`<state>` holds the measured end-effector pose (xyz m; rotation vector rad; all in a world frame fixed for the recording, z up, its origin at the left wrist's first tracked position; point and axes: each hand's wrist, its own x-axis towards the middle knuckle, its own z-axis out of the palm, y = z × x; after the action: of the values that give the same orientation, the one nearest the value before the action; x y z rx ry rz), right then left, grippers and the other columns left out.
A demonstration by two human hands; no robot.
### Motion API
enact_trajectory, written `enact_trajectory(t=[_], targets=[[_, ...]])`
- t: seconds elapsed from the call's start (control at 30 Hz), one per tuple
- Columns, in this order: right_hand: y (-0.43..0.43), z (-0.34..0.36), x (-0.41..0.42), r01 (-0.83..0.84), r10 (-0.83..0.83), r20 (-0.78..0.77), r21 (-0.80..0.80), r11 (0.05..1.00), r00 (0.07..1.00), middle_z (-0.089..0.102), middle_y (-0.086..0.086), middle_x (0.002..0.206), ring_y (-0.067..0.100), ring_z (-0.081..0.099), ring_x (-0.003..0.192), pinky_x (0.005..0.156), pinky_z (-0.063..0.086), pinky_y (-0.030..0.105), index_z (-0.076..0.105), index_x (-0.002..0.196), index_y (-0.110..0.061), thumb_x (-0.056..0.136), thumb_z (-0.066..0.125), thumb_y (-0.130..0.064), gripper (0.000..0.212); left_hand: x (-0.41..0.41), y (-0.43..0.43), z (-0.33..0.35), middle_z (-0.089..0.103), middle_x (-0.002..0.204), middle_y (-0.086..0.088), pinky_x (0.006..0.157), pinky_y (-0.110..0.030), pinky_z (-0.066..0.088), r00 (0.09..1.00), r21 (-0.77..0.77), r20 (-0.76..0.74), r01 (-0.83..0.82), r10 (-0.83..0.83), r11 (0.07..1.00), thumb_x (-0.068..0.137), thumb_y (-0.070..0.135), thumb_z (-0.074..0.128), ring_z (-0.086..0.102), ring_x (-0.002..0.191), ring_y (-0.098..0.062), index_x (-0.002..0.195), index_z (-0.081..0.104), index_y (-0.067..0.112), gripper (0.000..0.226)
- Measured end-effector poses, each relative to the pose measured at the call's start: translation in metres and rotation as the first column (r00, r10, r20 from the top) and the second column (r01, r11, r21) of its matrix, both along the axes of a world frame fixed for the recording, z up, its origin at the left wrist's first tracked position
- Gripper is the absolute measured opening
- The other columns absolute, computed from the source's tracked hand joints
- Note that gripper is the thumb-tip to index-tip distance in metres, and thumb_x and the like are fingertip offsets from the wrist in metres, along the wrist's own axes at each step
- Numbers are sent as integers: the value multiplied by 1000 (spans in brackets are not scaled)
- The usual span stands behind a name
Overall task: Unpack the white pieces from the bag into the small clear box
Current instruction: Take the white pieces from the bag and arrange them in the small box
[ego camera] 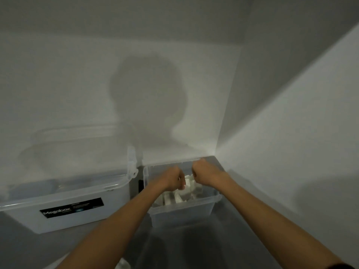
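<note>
Both of your hands are over the small box (pixel 184 210), close together but not touching; the left hand (pixel 172 179) and the right hand (pixel 202 174) each have the fingers curled into a fist, knuckles toward the wall (pixel 77 84). What they grip I cannot tell; the picture is blurred there, and the bag I cannot make out. Just under the fingers of the left hand there is something white, but whether it is held is not clear. The pieces (pixel 174 199) lie in a heap inside the small box, under and between your hands; the small box stands on the grey counter (pixel 194 245), in the corner, near the wall. To its left, just beside it, stands the big box (pixel 77 214) with a black label (pixel 71 207); its lid (pixel 81 152) is up and leans on the wall; the shadow (pixel 147 90) of a head falls on the wall above.
</note>
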<state>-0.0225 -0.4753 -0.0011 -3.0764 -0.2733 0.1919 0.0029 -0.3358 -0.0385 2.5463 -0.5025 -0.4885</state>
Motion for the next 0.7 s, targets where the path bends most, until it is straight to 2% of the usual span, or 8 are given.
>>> enact_trajectory(t=[0.1,0.2,0.33,0.43,0.53,0.7], targets=[[3,-18,10,-37,31,-75,-79,996,997,56,20,123,32,57,110,87,45,33,59,115,3,94,42,5,27,10,-15,-21,69,105,-7,81,-28,47,999,83,-48,-13,17,996,85,11,68,63,90,-19,96,72,10,12],[5,-32,20,-62,47,-148,-94,994,988,60,18,122,32,61,108,87,48,36,59,115,2,95,43,3,26,16,-27,-34,68,111,-5,87,-31,46,998,143,-51,-18,26,990,86,13,66,63,100,-21,99,70,12,13],[8,-42,29,-82,64,-177,-97,992,982,61,17,119,32,62,106,89,50,39,62,114,0,96,45,-4,25,20,-35,-44,66,116,-6,98,-37,44,998,221,43,-52,43,974,89,17,62,60,109,-24,106,65,12,18],[7,-48,37,-63,48,-182,-77,995,982,61,18,119,31,62,106,89,49,38,64,113,-1,96,45,-4,25,24,-37,-50,64,119,-4,105,-42,34,991,287,128,-81,46,954,92,21,56,54,116,-23,108,62,15,18],[5,-50,38,-35,22,-182,-69,997,983,61,17,121,31,61,109,88,48,37,63,114,-1,97,44,-3,26,25,-39,-55,63,119,-3,105,-43,29,984,295,172,-92,42,951,93,24,54,52,118,-22,110,60,17,20],[5,-56,39,-15,3,-201,-58,998,980,58,18,122,32,59,110,90,47,38,63,113,1,96,46,-5,25,22,-42,-63,62,121,-3,106,-43,28,986,295,162,-83,36,952,92,26,56,53,118,-23,113,59,16,23]])
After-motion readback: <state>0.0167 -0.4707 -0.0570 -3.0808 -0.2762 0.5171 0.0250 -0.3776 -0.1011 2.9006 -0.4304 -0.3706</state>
